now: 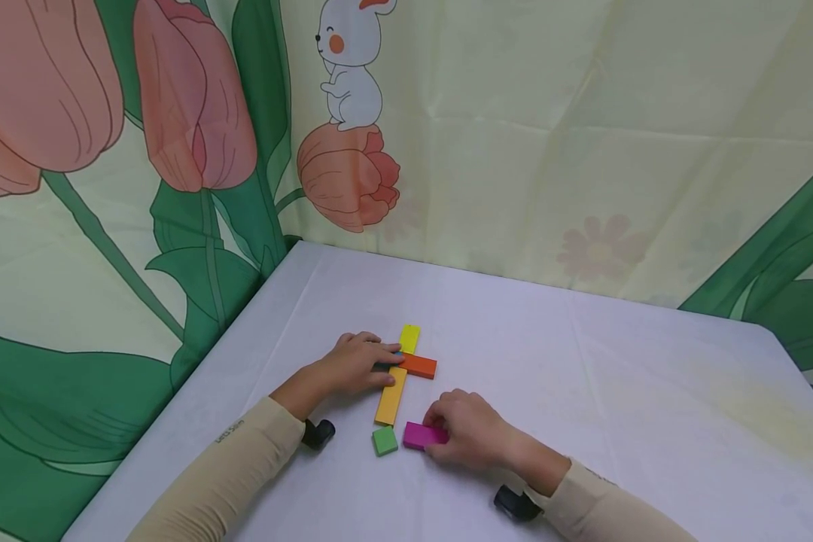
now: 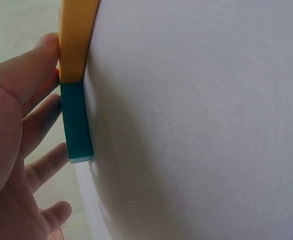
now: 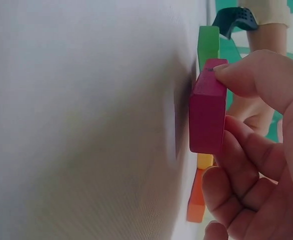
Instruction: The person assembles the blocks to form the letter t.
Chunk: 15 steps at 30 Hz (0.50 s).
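My right hand point(image 1: 470, 433) pinches a magenta block point(image 1: 416, 435) between thumb and fingers, right of a small green block point(image 1: 385, 441). In the right wrist view the thumb lies on one side of the magenta block point(image 3: 207, 120); whether it touches the table I cannot tell. My left hand point(image 1: 355, 365) rests with extended fingers on the cross of blocks. Its thumb touches the amber block point(image 1: 391, 399), and its fingers partly cover the teal block point(image 1: 382, 366) and reach the orange block point(image 1: 418, 366). A yellow block point(image 1: 409, 339) forms the far arm.
A white-covered table point(image 1: 583, 391) carries the blocks. Behind it hangs a printed curtain point(image 1: 515, 135) with tulips and a rabbit. Black wrist devices sit below the left wrist point(image 1: 320, 434) and the right wrist point(image 1: 517, 503).
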Available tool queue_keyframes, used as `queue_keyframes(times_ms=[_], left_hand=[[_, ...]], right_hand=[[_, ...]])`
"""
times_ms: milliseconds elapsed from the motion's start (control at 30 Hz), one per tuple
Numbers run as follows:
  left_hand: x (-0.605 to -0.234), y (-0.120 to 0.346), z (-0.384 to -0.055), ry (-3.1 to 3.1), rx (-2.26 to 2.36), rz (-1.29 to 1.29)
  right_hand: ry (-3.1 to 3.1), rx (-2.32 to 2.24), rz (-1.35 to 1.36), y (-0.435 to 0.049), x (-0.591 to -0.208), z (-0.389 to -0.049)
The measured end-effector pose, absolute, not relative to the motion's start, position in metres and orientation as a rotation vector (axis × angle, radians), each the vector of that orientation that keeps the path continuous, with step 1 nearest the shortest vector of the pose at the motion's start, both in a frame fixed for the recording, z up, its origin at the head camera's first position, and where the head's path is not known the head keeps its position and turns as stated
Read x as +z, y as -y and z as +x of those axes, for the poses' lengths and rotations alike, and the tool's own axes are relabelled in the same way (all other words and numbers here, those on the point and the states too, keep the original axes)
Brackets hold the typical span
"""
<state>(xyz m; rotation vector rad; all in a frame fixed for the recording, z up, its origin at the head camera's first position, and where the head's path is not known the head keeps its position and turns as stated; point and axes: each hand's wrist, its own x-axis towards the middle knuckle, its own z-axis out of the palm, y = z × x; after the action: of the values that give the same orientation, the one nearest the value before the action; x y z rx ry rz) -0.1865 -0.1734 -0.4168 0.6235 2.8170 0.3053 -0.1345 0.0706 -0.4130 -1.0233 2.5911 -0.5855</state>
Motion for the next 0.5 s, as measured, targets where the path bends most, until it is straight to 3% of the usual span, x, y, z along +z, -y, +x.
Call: queue_keyframes(times_ms=[500], left_hand=[[-0.418, 0.174, -0.188, -2.822, 0.298, 0.643]], right_hand=[[-2.501, -0.593, -1.04, -0.071, -0.412, -0.122]])
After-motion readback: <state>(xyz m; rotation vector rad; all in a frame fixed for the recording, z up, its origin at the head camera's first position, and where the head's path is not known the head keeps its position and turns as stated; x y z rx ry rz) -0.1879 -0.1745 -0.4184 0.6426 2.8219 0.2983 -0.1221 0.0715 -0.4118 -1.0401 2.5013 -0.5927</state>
